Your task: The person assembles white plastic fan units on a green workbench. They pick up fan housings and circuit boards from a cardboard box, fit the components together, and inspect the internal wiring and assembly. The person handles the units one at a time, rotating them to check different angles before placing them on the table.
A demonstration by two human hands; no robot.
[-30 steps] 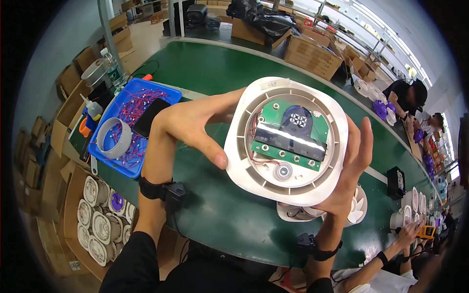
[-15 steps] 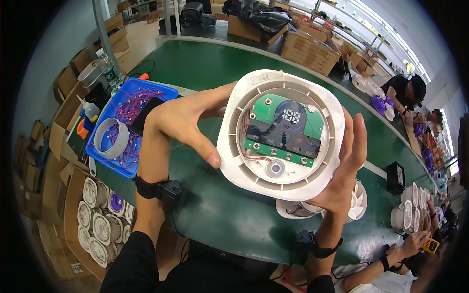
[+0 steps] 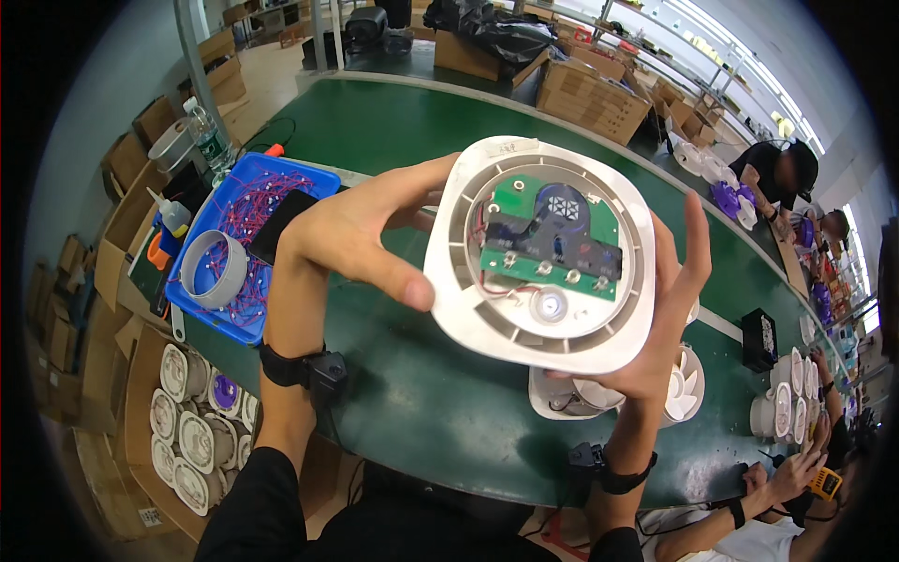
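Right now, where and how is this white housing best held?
Probably hold the white housing by its outer edges, coming from left and right, as the right hand does at the lower right. The rounded-square rim gives both palms something broad to cup, while the open face tilts toward you with the circuit board exposed, so keep fingertips off the middle.

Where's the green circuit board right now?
In the head view, the green circuit board is just right of the middle, inside the round white housing between the left hand and the right hand.
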